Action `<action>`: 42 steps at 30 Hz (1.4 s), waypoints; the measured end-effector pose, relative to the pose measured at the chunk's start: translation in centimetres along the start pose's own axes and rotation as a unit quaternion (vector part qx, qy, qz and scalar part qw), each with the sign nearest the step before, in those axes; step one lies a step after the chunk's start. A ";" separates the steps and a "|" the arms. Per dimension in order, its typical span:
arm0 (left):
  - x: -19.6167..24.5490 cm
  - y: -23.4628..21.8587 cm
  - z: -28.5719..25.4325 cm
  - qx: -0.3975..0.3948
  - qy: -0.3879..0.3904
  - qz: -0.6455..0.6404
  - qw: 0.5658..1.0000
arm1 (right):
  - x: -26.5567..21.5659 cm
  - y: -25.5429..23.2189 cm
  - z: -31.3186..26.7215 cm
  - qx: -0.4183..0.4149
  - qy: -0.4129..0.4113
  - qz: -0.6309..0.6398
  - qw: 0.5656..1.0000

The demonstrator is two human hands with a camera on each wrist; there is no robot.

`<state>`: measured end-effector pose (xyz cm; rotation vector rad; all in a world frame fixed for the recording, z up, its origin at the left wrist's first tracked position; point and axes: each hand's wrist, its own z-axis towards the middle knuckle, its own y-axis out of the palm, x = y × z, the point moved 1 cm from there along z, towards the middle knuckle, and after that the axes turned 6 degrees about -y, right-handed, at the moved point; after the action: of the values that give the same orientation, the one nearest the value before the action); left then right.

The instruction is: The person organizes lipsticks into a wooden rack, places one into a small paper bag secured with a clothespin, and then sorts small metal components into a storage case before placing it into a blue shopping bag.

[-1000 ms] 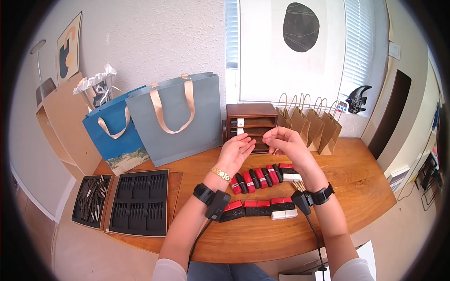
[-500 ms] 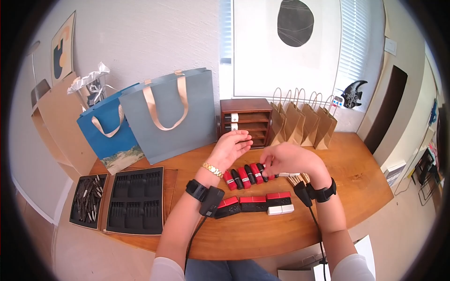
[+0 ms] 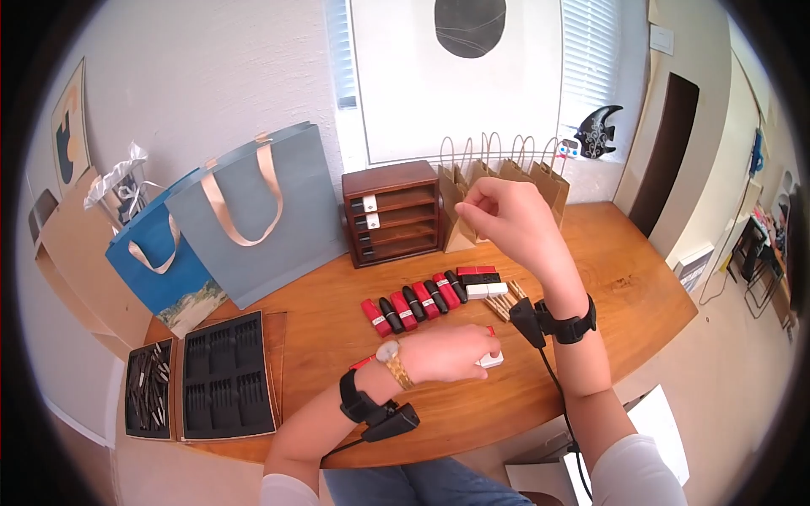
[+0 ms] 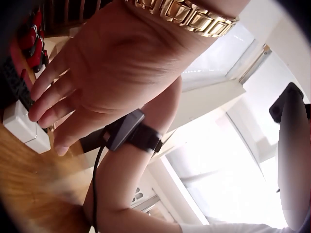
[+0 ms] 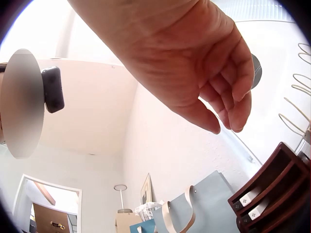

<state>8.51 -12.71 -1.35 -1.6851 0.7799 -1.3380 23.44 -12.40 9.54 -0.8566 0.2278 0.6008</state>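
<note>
- Head view: the white box (image 3: 492, 360) is on the worktop (image 3: 624, 295), in front of the wooden rack (image 3: 391, 179) on your side, right at the fingertips of your left hand (image 3: 443, 350). Contact pressure: can't tell.
- Risk: that palm hides most of the front row. A low wrist or a sideways drag could shove the boxes out of line.
- The red and black tubes (image 3: 402, 310) lie between the rack and your left hand. A sleeve or wrist camera catching one could set it rolling, I'd guess.
- Your right hand (image 3: 510, 219) is raised, in front of the paper bags (image 3: 550, 187), right of the rack. Swing wide and you could tip a bag.
- Cable (image 3: 554, 384) hangs from your right wrist, well right of the rack's front; could snag on the worktop edge.
- Left wrist view: grip wide, fingers nearly straight beside the white box, nothing held that I can see. Loose fingertips could slip off its smooth faces.
- Right wrist view: grip narrow, fingers loosely bent, no item visible in it. Grey bag (image 5: 214, 206) stands left of the rack, a bump hazard on a leftward reach.
</note>
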 end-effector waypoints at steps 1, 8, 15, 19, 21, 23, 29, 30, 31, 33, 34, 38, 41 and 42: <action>0.3 0.4 0.1 0.004 -0.019 0.020 1.000 | -0.3 0.0 0.0 -0.008 0.002 0.012 1.000; 0.2 2.2 1.0 0.050 -0.069 0.099 0.991 | -0.8 0.2 -0.1 -0.029 0.002 0.003 1.000; 0.4 3.7 1.5 0.073 -0.041 0.139 0.987 | -0.9 0.3 -0.2 -0.020 -0.010 0.004 1.000; 0.6 4.1 1.6 0.099 -0.005 0.137 0.986 | -0.8 0.4 -0.1 -0.032 0.006 0.041 0.999; 1.1 3.7 1.4 0.112 0.012 0.136 0.984 | -0.6 0.3 0.1 -0.045 0.031 0.059 0.997; 2.0 2.7 1.1 0.116 0.015 0.104 0.988 | 0.0 0.6 0.3 -0.037 0.022 0.072 0.996; 3.1 -2.1 -0.9 0.177 0.051 -0.061 0.981 | 0.1 0.7 0.5 -0.017 0.021 0.060 0.998; 3.0 -2.7 -1.2 0.210 0.059 -0.072 0.973 | 0.0 0.8 0.5 -0.026 0.036 0.096 0.994; 3.1 -3.4 -1.7 0.245 0.054 -0.064 0.966 | 0.1 0.8 0.5 -0.034 0.050 0.131 0.989; 3.1 -4.4 -2.5 0.324 0.051 -0.050 0.943 | 0.5 0.6 0.6 -0.039 0.055 0.136 0.988; 3.0 -5.0 -2.9 0.338 0.041 -0.063 0.938 | 0.8 0.6 0.8 -0.046 0.058 0.144 0.987; 3.0 -6.9 -4.3 0.408 0.016 -0.096 0.908 | 1.7 0.8 1.2 -0.036 0.062 0.193 0.979; 1.3 -7.7 -4.8 0.507 -0.004 -0.024 0.862 | 1.4 0.7 1.2 -0.059 0.082 0.195 0.976; 0.1 -7.8 -4.7 0.546 -0.006 0.017 0.838 | 1.6 0.9 1.2 -0.054 0.078 0.203 0.975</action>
<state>3.84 -10.23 6.06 -0.7358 -0.0476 -1.3338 24.18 -10.36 9.05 -0.9723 0.5257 0.9340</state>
